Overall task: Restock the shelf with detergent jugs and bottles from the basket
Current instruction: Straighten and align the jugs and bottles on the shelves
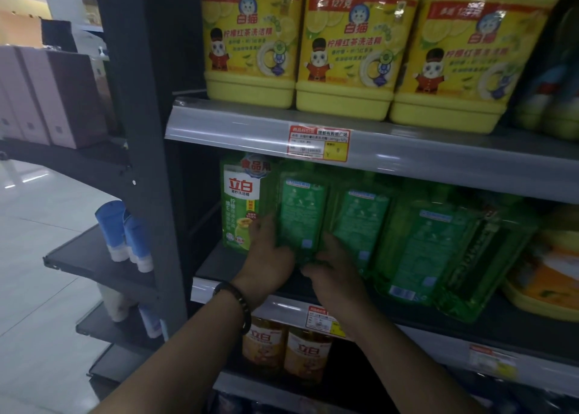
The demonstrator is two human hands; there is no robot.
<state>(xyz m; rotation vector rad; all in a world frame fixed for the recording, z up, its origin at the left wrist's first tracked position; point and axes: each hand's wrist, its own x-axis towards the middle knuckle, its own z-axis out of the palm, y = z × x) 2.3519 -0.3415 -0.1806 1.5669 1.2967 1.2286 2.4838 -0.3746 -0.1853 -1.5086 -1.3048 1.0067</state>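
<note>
We face a dark shelving unit whose top level carries three big yellow jugs standing side by side. Below them, on the middle shelf, runs a row of green bottles. Those toward the right lean and overlap, while the front-facing bottle at the left end stands upright. Between these is the green bottle we are setting in place. It is on the middle shelf near the front edge, back label toward us, close against its neighbours. The basket is out of view.

Our left hand wraps the bottle's lower left flank, and our right hand curls round its lower right corner. Each grip is closed on that one bottle, neither spread.

We judge the bottle full, so fairly heavy for its size, with stiff plastic walls and a glossy label that could slide under the palm. Low down with both hands looks the safest hold; a push near the top might tip it into the leaning row. Turning it label-forward would likely call for a twist about its base.

Smaller things are the amber bottles one shelf down, a price tag on the rail above, and a bead bracelet on the left wrist.
</note>
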